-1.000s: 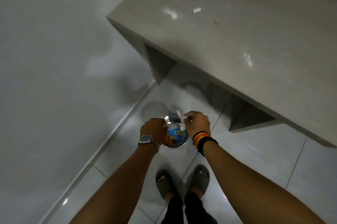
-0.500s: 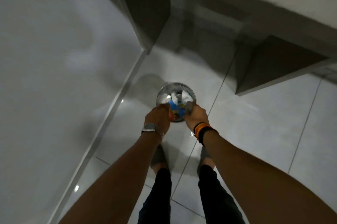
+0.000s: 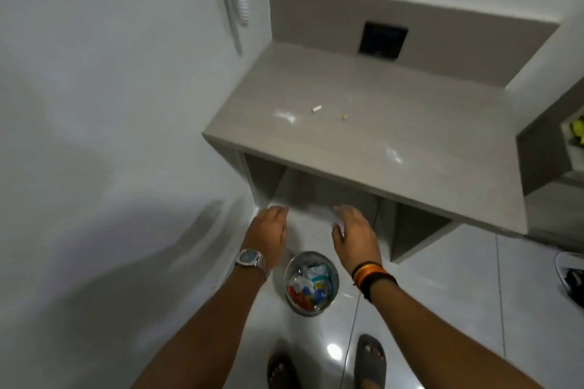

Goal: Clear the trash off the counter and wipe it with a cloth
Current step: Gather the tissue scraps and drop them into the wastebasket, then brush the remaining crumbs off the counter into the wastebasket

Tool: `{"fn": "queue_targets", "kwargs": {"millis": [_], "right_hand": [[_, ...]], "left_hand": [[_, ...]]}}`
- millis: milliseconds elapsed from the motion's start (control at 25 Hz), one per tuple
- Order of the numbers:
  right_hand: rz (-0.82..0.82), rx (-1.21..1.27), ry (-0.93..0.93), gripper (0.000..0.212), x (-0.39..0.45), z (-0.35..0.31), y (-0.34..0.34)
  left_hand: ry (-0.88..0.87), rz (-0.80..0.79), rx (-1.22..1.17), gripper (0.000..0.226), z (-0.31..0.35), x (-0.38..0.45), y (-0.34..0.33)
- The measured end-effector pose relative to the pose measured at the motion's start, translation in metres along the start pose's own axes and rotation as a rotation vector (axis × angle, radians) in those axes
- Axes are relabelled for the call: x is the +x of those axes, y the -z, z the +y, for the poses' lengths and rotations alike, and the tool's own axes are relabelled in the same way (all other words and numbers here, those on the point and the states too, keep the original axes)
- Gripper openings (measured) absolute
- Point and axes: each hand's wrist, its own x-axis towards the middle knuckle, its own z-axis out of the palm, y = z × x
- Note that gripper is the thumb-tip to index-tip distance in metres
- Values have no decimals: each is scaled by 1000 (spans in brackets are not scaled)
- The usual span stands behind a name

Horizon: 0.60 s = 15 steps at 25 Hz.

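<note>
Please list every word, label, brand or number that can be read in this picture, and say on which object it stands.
None can be read.
Wrappers in the trash bin: colourful print, too blurred to read.
Watch on the left wrist: face too small to read.
Black panel above the counter: no visible text.

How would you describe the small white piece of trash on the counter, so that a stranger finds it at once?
Start at the grey counter against the back wall, under the black square panel. Near the middle of its top, left of a tiny yellowish crumb, lies the white scrap. It is a short, solid white stub, unlike the flat, smeary bright patch to its left.
</note>
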Motion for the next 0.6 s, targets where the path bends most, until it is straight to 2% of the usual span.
{"fn": "queue_targets", "kwargs": {"millis": [120,320,440,600], "right_hand": [[115,-25,48,35,51,-27,52],[157,-75,88,30,149,-47,93],[122,-148,86,29,211,-44,97],[-1,-328,149,26,272,-29,86]], "left_hand": [[-63,85,54,32,14,68,56],[-86,148,91,29,36,170,92],[-67,145,110,28,41,225,84],[-7,44,193,31,47,289,57]]}}
